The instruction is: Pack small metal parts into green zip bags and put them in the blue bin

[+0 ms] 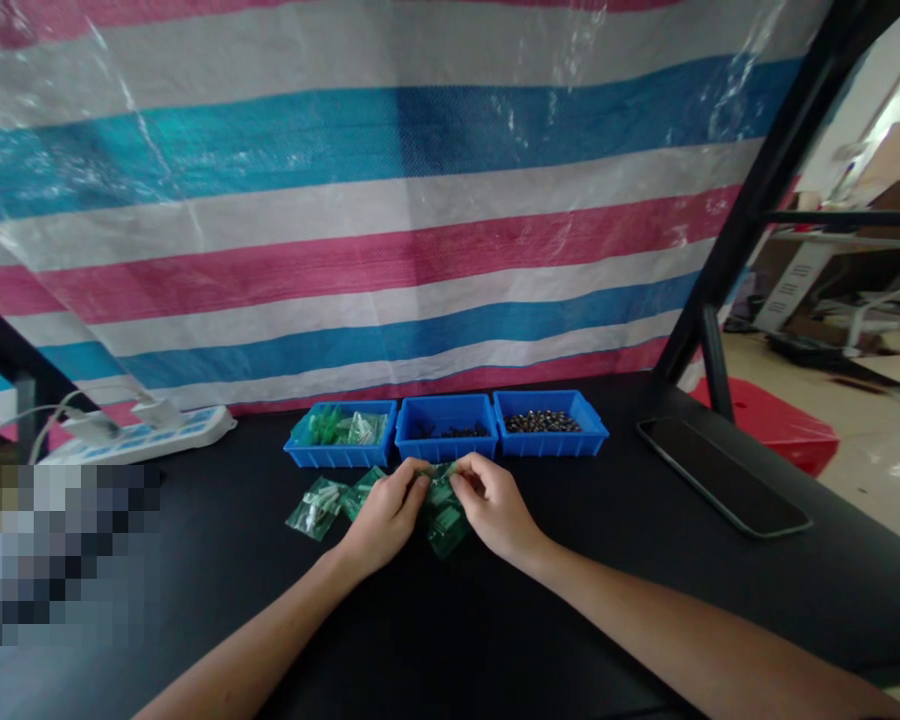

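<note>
Between my two hands hangs a small green-tinted plastic bag (445, 520), pinched along its upper edge. My left hand (390, 505) has its thumb and fingers closed on the left side of it, and my right hand (495, 505) grips the right side the same way. What lies inside this bag is hard to make out. Left of my left hand, a similar bag with white pieces (319, 508) rests on the black table (217, 570). Another green bag (363, 488) lies partly behind my left hand.
Three blue bins stand in a row behind my hands: one with green and clear bagged parts (341, 455), one with dark screws (448, 448), one with shiny metal pieces (551, 443). A power strip (150, 435) lies left, a phone (720, 475) right. A striped tarp (390, 240) hangs behind.
</note>
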Demonstrator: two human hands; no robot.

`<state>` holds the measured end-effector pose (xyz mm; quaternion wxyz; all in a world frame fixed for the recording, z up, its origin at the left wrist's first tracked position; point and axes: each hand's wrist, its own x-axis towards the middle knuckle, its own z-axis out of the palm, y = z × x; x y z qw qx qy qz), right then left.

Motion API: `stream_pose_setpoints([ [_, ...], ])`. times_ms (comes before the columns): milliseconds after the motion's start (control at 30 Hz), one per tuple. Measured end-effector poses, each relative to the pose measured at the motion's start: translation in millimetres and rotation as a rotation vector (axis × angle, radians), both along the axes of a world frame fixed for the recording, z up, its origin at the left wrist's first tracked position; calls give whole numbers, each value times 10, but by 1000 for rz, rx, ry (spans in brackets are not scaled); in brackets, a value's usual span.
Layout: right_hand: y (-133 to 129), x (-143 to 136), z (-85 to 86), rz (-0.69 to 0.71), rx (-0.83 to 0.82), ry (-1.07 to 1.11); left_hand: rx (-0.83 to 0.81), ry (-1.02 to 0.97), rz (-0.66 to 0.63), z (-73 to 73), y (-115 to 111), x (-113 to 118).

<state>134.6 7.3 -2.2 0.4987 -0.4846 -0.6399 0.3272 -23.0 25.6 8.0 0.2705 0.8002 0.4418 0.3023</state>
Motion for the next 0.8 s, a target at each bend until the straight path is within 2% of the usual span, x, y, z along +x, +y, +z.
stream_pose_setpoints([
  [567, -25, 19, -15, 105, -56, -38, -3, 5, -17, -5, 0, -4],
  [800, -14, 11, -48, 89, -32, -45, 27, 26, -38, -41, 11, -28],
])
